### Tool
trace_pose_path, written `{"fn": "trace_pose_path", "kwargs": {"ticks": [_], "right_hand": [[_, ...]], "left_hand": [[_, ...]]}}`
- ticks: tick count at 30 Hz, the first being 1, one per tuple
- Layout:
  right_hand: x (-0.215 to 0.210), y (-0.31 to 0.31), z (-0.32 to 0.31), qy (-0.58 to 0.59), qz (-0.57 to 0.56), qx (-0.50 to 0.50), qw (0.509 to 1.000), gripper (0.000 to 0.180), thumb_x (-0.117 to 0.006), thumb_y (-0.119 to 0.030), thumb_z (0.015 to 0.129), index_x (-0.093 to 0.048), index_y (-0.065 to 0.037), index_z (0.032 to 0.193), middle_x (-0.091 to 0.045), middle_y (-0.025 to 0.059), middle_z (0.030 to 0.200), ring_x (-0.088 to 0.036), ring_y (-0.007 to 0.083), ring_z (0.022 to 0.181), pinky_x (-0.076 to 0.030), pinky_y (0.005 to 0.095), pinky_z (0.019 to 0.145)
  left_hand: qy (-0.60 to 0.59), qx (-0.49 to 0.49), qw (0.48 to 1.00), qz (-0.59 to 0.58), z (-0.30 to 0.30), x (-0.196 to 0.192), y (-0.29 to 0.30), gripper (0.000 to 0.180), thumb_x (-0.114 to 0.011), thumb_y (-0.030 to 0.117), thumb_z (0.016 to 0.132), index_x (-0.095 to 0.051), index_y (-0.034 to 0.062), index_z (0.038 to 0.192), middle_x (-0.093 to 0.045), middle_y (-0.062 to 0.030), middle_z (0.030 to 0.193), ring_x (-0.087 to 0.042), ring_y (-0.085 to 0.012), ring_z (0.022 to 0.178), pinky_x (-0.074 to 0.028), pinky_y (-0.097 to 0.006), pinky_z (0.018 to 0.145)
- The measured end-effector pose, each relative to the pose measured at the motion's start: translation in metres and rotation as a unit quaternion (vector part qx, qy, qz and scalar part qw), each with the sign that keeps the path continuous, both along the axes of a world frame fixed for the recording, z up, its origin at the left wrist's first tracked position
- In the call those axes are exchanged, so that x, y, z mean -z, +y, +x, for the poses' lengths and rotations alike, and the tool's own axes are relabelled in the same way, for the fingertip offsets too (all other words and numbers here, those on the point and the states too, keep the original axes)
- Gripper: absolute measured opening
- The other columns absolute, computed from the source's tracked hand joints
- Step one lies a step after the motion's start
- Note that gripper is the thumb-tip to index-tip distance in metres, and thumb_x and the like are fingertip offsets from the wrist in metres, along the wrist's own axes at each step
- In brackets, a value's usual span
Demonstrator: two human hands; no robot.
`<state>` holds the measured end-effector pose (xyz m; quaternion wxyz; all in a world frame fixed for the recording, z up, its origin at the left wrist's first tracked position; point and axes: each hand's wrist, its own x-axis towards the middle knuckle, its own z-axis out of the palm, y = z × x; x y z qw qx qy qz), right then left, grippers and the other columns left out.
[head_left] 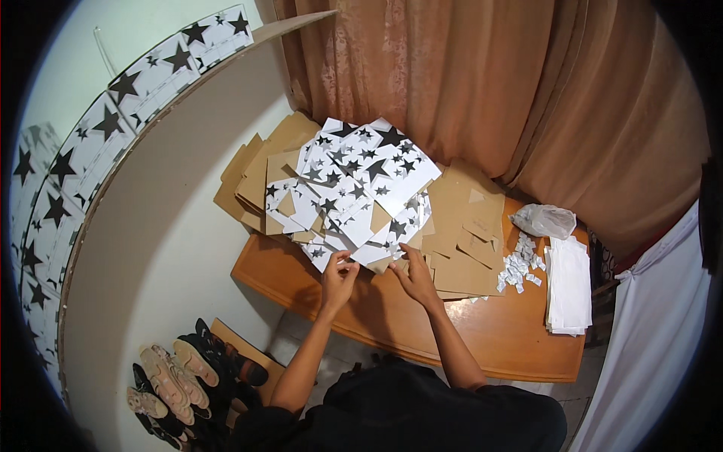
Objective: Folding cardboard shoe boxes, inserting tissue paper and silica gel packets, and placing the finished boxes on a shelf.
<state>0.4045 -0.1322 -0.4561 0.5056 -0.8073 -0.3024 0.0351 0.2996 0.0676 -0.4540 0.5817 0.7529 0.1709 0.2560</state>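
Note:
A heap of white paper pieces printed with black and grey stars (354, 169) lies on the wooden table (339, 301), in front of me. My left hand (340, 280) is at the near edge of the heap, its fingers curled in toward the thumb. A small pale bit seems to show at those fingertips, too small to name. To its right, my right hand (416, 279) has its thumb and fingers apart, close to the heap's near right edge. I see nothing between them.
Flat brown cardboard pieces (459, 264) lie right of the heap, with more folded cardboard (252, 177) at the left. Small whitish packets (520, 267), a clear plastic bag (544, 221) and a stack of white paper (568, 286) sit at the right. Shoes (173, 384) stand at lower left.

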Motion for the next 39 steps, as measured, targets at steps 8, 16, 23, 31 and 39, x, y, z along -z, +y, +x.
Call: {"fn": "trace_pose_path", "kwargs": {"ticks": [8,16,23,31,39], "right_hand": [[0.031,0.025,0.054,0.015,0.003,0.001,1.0,0.058,-0.065,-0.03,0.098,-0.046,0.004,0.141,-0.055,0.024,0.129,-0.063,0.0354,0.108,-0.051,0.0436,0.093],[0.072,0.052,0.117,0.014,0.011,0.083,0.996,0.057,-0.068,-0.03,0.096,-0.049,0.005,0.137,-0.063,0.0254,0.126,-0.068,0.0308,0.102,-0.055,0.0424,0.088],[0.084,0.082,0.155,0.122,0.072,0.207,0.968,0.05,-0.072,-0.017,0.092,-0.052,0.004,0.133,-0.073,0.0172,0.095,-0.071,0.0232,0.082,-0.058,0.0344,0.074],[0.068,0.106,0.165,0.332,0.342,0.286,0.831,0.034,-0.072,0.002,0.088,-0.061,0.005,0.12,-0.07,0.0057,0.088,-0.065,0.0105,0.078,-0.052,0.0224,0.07],[-0.003,0.104,0.163,0.254,0.381,0.248,0.854,0.018,-0.069,0.0,0.091,-0.067,0.004,0.108,-0.07,0.0048,0.088,-0.065,0.01,0.079,-0.054,0.024,0.073]], "left_hand": [[0.059,0.016,0.994,0.088,0.061,0.033,0.018,0.036,-0.073,0.014,0.09,-0.061,0.0033,0.122,-0.066,-0.0126,0.119,-0.069,-0.0209,0.093,-0.054,-0.033,0.071],[0.056,0.063,0.987,0.138,0.142,0.032,0.034,0.031,-0.072,0.013,0.087,-0.063,0.0041,0.115,-0.065,-0.0149,0.108,-0.067,-0.03,0.092,-0.052,-0.041,0.079],[0.048,0.128,0.977,0.166,0.204,0.04,0.044,0.027,-0.071,0.012,0.089,-0.064,0.0047,0.114,-0.063,-0.0133,0.11,-0.066,-0.0266,0.093,-0.053,-0.037,0.076],[0.046,0.166,0.943,0.285,0.225,0.016,0.049,0.041,-0.067,0.01,0.084,-0.063,0.0063,0.124,-0.058,-0.0129,0.126,-0.052,-0.03,0.122,-0.039,-0.048,0.104],[0.01,0.165,0.859,0.485,0.228,-0.035,0.035,0.065,-0.071,0.016,0.079,-0.055,0.0096,0.141,-0.057,-0.0069,0.132,-0.051,-0.0236,0.124,-0.027,-0.056,0.106]]}}
